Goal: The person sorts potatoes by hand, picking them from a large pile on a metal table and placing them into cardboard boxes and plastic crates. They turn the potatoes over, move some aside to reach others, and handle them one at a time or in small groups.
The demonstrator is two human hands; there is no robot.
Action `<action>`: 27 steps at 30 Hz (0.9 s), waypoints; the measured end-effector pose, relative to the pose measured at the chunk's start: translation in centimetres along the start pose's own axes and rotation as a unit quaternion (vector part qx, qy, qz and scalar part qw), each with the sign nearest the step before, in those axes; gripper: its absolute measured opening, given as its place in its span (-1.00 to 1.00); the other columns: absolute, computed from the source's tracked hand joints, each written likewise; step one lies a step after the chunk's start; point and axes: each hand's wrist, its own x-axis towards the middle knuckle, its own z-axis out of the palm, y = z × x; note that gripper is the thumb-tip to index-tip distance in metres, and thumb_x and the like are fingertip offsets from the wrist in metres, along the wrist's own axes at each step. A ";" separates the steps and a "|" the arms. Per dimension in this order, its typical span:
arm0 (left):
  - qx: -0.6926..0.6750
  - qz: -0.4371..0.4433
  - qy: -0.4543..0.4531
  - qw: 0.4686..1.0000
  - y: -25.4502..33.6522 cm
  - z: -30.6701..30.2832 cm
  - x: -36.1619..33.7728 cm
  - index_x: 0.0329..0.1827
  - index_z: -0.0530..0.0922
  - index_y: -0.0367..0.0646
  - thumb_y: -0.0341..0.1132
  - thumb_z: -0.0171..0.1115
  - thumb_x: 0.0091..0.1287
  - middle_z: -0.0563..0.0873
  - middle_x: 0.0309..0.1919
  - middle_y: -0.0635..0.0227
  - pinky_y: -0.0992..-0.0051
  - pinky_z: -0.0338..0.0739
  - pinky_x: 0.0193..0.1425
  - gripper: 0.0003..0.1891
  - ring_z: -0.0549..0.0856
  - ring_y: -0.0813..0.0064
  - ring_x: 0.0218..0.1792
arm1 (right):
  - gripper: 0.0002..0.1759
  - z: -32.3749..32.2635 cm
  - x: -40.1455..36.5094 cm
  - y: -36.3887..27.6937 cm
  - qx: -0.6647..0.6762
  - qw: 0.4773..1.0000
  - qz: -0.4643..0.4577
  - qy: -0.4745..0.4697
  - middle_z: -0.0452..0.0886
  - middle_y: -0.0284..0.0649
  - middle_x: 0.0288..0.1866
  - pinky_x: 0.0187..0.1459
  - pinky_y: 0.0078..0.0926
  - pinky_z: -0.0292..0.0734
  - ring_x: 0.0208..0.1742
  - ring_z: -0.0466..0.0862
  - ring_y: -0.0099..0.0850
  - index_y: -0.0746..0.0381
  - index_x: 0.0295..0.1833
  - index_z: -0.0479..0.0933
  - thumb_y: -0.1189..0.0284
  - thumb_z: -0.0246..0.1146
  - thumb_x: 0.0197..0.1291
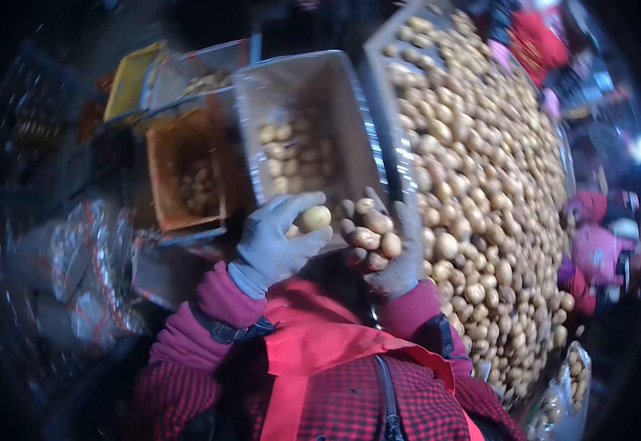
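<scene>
My left hand (pixel 270 241), in a pale grey glove, is closed round a yellowish potato (pixel 315 217); part of another shows beneath the fingers. Beside it, my right hand (pixel 400 273), in a dirtier glove, cradles several small potatoes (pixel 370 237), some of them dark with soil. Both hands are held in front of my chest, near the close edge of a tall box (pixel 346 110) with shiny tape or film along its rim. Several potatoes (pixel 289 158) lie at the bottom of that box.
A long heap of potatoes (pixel 482 206) covers the surface to my right, behind a raised edge (pixel 383 81). An orange-brown box (pixel 164 173) and a yellow crate (pixel 125 84) stand left. Clear plastic bags (pixel 89 272) lie lower left. People in red and pink (pixel 598 250) are across the heap.
</scene>
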 end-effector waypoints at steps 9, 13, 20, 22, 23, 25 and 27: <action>-0.122 -0.225 0.178 0.950 -7.8 -7.6 -14.6 0.34 0.58 -0.24 -0.51 0.40 0.38 0.70 0.06 0.39 0.54 0.58 0.19 -0.55 0.67 0.62 0.03 | -0.40 2.0 5.4 6.3 -0.092 0.983 0.155 -0.044 0.54 -0.11 0.29 -0.41 -0.58 0.59 -0.15 0.55 -0.42 0.07 0.43 0.43 -0.11 -0.02 0.56; -0.150 -0.329 0.318 0.877 -8.7 -8.2 -19.6 0.43 0.53 -0.26 -0.53 0.34 0.43 0.70 0.12 0.34 0.53 0.56 0.27 -0.51 0.67 0.58 0.09 | -0.40 2.8 6.7 8.4 -0.127 0.976 0.174 -0.021 0.57 -0.13 0.24 -0.48 -0.64 0.56 -0.21 0.56 -0.43 0.16 0.35 0.47 -0.10 -0.02 0.56; -0.296 -0.293 0.402 0.815 -10.6 -9.4 -22.1 0.55 0.39 -0.14 -0.27 0.36 0.48 0.72 0.14 0.11 0.40 0.74 0.09 -0.39 0.77 0.40 -0.01 | -0.43 2.2 7.9 9.9 -0.092 0.958 0.254 -0.098 0.52 -0.07 0.32 -0.28 -0.41 0.71 -0.02 0.57 -0.28 0.20 0.34 0.47 -0.04 0.03 0.56; -0.464 -0.300 0.392 0.735 -10.9 -9.3 -22.3 0.61 0.33 -0.11 -0.08 0.31 0.55 0.73 0.16 0.08 0.33 0.76 0.02 -0.35 0.82 0.31 -0.08 | -0.43 1.6 8.2 9.6 -0.085 0.955 0.258 -0.118 0.50 -0.05 0.35 -0.23 -0.35 0.73 0.05 0.56 -0.25 0.20 0.36 0.47 -0.02 0.05 0.56; -0.464 -0.310 0.389 0.733 -11.1 -9.3 -22.3 0.61 0.32 -0.05 0.15 0.23 0.54 0.75 0.08 0.05 0.27 0.79 -0.12 -0.28 0.84 0.24 -0.17 | -0.43 1.5 8.3 9.6 -0.082 0.957 0.255 -0.114 0.50 -0.05 0.35 -0.23 -0.35 0.74 0.05 0.56 -0.25 0.20 0.35 0.47 -0.02 0.06 0.56; -0.492 -0.313 0.390 0.713 -11.2 -9.1 -22.5 0.61 0.32 -0.03 0.15 0.20 0.56 0.76 0.02 0.07 0.30 0.77 -0.20 -0.30 0.82 0.26 -0.22 | -0.41 2.0 7.7 9.8 -0.081 0.961 0.249 -0.091 0.61 -0.15 0.25 -0.20 -0.39 0.71 -0.09 0.65 -0.28 0.21 0.25 0.51 -0.09 -0.01 0.57; -0.498 -0.313 0.396 0.705 -11.3 -8.3 -22.9 0.61 0.32 -0.02 0.14 0.17 0.58 0.77 -0.04 0.09 0.34 0.73 -0.28 -0.32 0.80 0.29 -0.29 | -0.41 2.0 7.0 9.4 -0.080 0.961 0.256 -0.067 0.61 -0.15 0.24 -0.17 -0.38 0.70 -0.05 0.66 -0.27 0.21 0.24 0.51 -0.09 -0.01 0.58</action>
